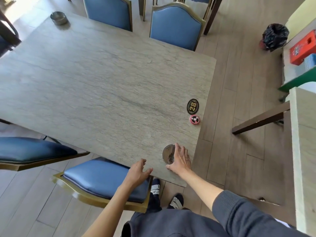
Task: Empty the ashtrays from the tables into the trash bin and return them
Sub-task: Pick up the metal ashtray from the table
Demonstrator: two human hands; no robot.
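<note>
At the bottom, the person's dark blue clothes and two shoes (177, 201) show, standing on the wood floor (239, 159). The left hand (137, 172) hangs over the near edge of the tabletop (95, 86), above a blue chair (106, 182). Its grip is spread and holds nothing. The right hand (179, 159) reaches out over the near right corner of the tabletop. Its fingers are spread wide around the right side of a round ashtray (168, 153). I cannot tell if the fingers are touching the ashtray yet. The ashtray sits flat on the tabletop, and there is dark ash inside it.

A bit farther along the right edge sits a small red button (194, 119). Just behind it lies a black oval plate with the number 28 (192, 106). A second ashtray (59, 17), made of metal, sits at the far left corner of the tabletop. Two more blue chairs (176, 26) stand at the far side. Far off on the right, a trash bin (274, 38) with a black bag stands on the floor next to a red box (302, 48).
</note>
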